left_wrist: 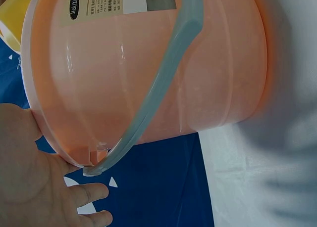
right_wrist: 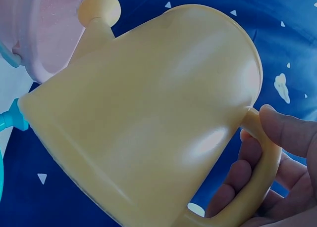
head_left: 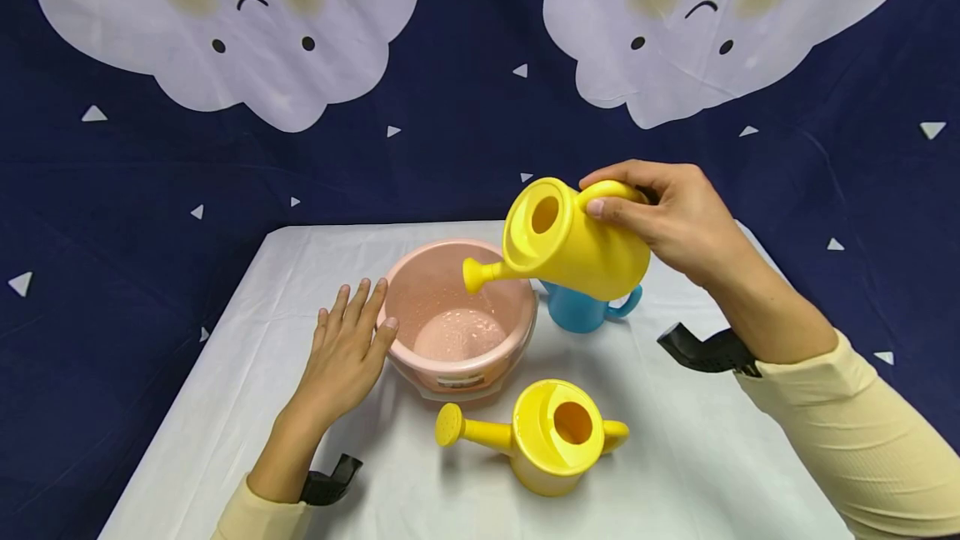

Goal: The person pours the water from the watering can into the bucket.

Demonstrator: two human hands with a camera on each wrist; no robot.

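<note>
My right hand (head_left: 667, 215) grips the handle of a yellow watering can (head_left: 600, 252), raised and tilted so its rose hangs over the pink bucket (head_left: 450, 365). In the right wrist view, fingers and thumb wrap the handle of this watering can (right_wrist: 148, 118). Drops and a little water show inside the bucket. With fingers straight, my left hand (head_left: 348, 357) rests against the bucket's left rim. The left wrist view shows that hand (left_wrist: 39, 177) beside the rim and the bucket's grey handle (left_wrist: 153, 98), which hangs down its side.
A second yellow watering can (head_left: 551, 440) stands in front of the bucket, its spout pointing left. Behind the raised can, a blue watering can (head_left: 576, 311) is partly hidden. A white cloth covers the table (head_left: 675, 457); a dark blue cloud-patterned curtain (head_left: 465, 148) hangs behind.
</note>
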